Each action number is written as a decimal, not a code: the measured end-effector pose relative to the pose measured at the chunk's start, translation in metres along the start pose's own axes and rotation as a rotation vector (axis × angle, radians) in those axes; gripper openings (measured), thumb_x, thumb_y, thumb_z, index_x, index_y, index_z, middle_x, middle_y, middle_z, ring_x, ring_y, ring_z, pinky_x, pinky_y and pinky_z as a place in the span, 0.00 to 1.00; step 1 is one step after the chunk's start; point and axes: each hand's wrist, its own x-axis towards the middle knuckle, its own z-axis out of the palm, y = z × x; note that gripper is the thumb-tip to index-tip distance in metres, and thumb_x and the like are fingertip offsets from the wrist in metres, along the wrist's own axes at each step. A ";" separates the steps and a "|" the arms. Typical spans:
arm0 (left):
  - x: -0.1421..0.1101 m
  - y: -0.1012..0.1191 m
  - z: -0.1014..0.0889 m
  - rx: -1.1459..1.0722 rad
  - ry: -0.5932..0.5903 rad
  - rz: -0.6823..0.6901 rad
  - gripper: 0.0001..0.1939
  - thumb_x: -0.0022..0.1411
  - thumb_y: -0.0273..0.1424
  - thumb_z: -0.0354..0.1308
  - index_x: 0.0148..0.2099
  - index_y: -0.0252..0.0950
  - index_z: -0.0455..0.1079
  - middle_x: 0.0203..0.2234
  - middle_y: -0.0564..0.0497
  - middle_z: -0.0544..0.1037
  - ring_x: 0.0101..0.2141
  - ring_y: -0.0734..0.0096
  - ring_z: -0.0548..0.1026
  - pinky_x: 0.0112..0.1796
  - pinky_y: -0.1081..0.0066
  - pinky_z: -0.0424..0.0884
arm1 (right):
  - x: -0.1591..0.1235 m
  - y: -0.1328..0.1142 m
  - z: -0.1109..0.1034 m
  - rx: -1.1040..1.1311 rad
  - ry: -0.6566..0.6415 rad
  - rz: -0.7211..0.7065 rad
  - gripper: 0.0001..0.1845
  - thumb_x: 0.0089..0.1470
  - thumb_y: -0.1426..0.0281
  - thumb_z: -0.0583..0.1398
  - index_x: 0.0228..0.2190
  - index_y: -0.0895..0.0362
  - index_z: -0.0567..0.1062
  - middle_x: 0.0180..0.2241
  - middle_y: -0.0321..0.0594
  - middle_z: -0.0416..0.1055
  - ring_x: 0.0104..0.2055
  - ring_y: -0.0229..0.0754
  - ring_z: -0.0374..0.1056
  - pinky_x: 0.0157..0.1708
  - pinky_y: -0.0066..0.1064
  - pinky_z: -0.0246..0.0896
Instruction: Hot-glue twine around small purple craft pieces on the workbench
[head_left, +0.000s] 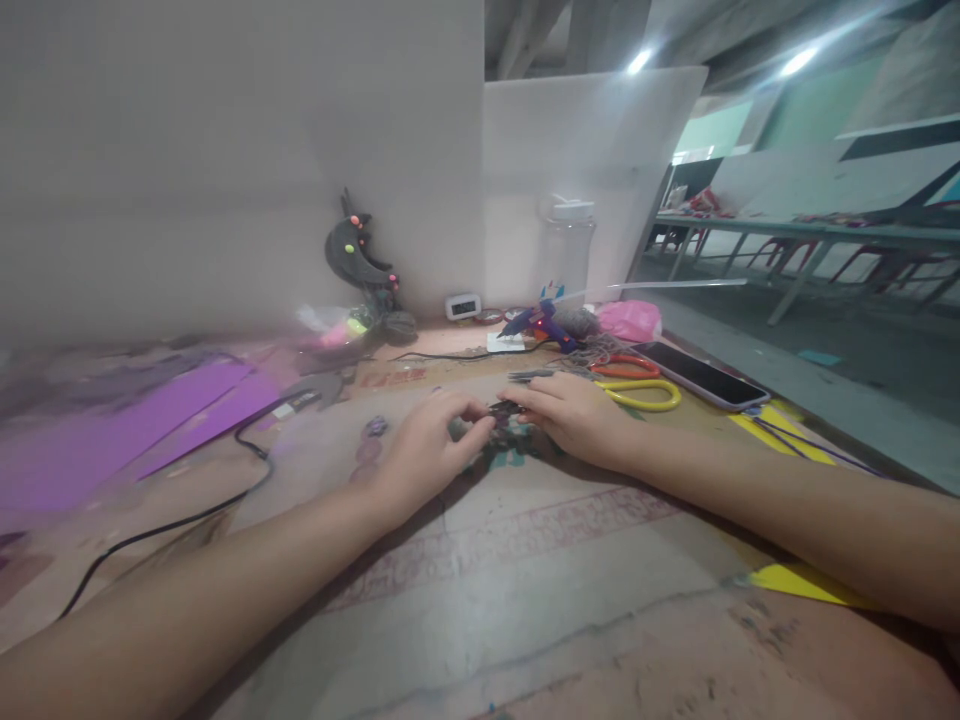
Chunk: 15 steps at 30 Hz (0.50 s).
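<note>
Near the middle of the table, my left hand [431, 440] is closed, its thumb and forefinger pinched at one side of a small dark piece [504, 409]. From the other side the fingers of my right hand [574, 412] are closed on the same piece. Its exact kind is blurred and partly covered by the fingers. Under it lie small teal bits [508, 458] on the worktop. Just beyond my right hand rest yellow-handled scissors [660, 396] and a red-orange handle loop [630, 366]. A small greyish-purple ornament [375, 427] lies left of my left hand.
A blue glue gun [540, 322] stands at the back beside a clear bottle [568, 250] and a small digital clock [463, 306]. A phone [701, 375] lies right. Purple sheets [187, 415] and a black cable [180, 522] lie left. A dark crescent decoration [352, 255] stands behind.
</note>
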 end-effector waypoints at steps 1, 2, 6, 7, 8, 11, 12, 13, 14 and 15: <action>0.000 0.000 0.000 -0.002 -0.001 -0.002 0.08 0.64 0.33 0.51 0.34 0.37 0.69 0.32 0.52 0.76 0.37 0.66 0.72 0.40 0.67 0.64 | -0.001 0.001 0.001 0.000 -0.006 -0.001 0.15 0.63 0.70 0.51 0.49 0.58 0.71 0.29 0.41 0.70 0.30 0.41 0.63 0.30 0.30 0.53; 0.000 0.000 0.000 -0.003 -0.002 -0.004 0.08 0.64 0.33 0.51 0.34 0.37 0.69 0.32 0.52 0.76 0.37 0.66 0.72 0.40 0.67 0.64 | -0.001 0.001 0.001 0.001 -0.009 -0.005 0.15 0.63 0.71 0.51 0.49 0.57 0.71 0.29 0.40 0.70 0.30 0.41 0.63 0.30 0.30 0.53; 0.000 0.001 0.001 -0.011 0.004 -0.028 0.07 0.63 0.33 0.52 0.34 0.37 0.69 0.32 0.52 0.76 0.36 0.66 0.72 0.40 0.67 0.65 | -0.001 -0.001 0.000 0.012 0.002 -0.013 0.15 0.63 0.71 0.51 0.47 0.58 0.72 0.28 0.41 0.70 0.29 0.41 0.64 0.30 0.31 0.55; 0.000 0.001 0.001 -0.016 0.005 -0.036 0.07 0.63 0.33 0.52 0.34 0.37 0.69 0.32 0.52 0.76 0.36 0.66 0.72 0.40 0.67 0.65 | -0.001 -0.002 -0.001 0.026 0.007 0.005 0.15 0.63 0.70 0.51 0.48 0.59 0.72 0.29 0.42 0.71 0.30 0.42 0.64 0.30 0.31 0.56; 0.000 0.001 0.001 -0.022 0.005 -0.044 0.07 0.63 0.33 0.52 0.34 0.37 0.69 0.32 0.52 0.77 0.36 0.66 0.72 0.40 0.67 0.65 | 0.000 -0.002 -0.002 0.050 0.016 0.034 0.16 0.63 0.70 0.51 0.48 0.59 0.72 0.30 0.44 0.71 0.31 0.42 0.65 0.31 0.32 0.58; 0.001 0.001 0.001 -0.043 -0.001 -0.064 0.08 0.63 0.33 0.52 0.34 0.37 0.70 0.32 0.52 0.77 0.37 0.66 0.73 0.40 0.67 0.66 | 0.001 -0.002 -0.003 0.169 0.041 0.143 0.18 0.63 0.69 0.51 0.52 0.57 0.68 0.39 0.47 0.73 0.39 0.45 0.68 0.38 0.35 0.63; 0.001 0.001 0.001 -0.048 -0.003 -0.071 0.08 0.63 0.33 0.52 0.34 0.37 0.70 0.33 0.52 0.77 0.37 0.65 0.73 0.40 0.67 0.66 | 0.001 -0.001 -0.003 0.211 0.048 0.174 0.18 0.63 0.68 0.51 0.53 0.56 0.67 0.42 0.47 0.73 0.42 0.45 0.68 0.41 0.36 0.64; 0.001 0.001 0.001 -0.051 -0.003 -0.078 0.09 0.63 0.34 0.52 0.34 0.37 0.70 0.33 0.51 0.77 0.37 0.65 0.73 0.40 0.67 0.66 | 0.001 0.001 -0.003 0.245 0.051 0.204 0.19 0.63 0.68 0.51 0.54 0.55 0.66 0.44 0.46 0.73 0.44 0.46 0.68 0.43 0.37 0.64; 0.001 0.001 0.001 -0.055 -0.003 -0.084 0.09 0.63 0.34 0.52 0.34 0.37 0.70 0.33 0.51 0.77 0.38 0.65 0.73 0.40 0.67 0.66 | 0.001 0.003 -0.002 0.268 0.054 0.234 0.19 0.63 0.68 0.51 0.55 0.54 0.66 0.45 0.46 0.72 0.46 0.46 0.68 0.44 0.37 0.64; 0.001 0.002 0.001 -0.057 -0.002 -0.089 0.09 0.63 0.34 0.52 0.34 0.37 0.70 0.33 0.51 0.77 0.38 0.65 0.73 0.40 0.67 0.66 | 0.001 0.005 -0.001 0.281 0.054 0.263 0.19 0.63 0.68 0.51 0.55 0.55 0.66 0.46 0.46 0.72 0.47 0.46 0.69 0.45 0.37 0.64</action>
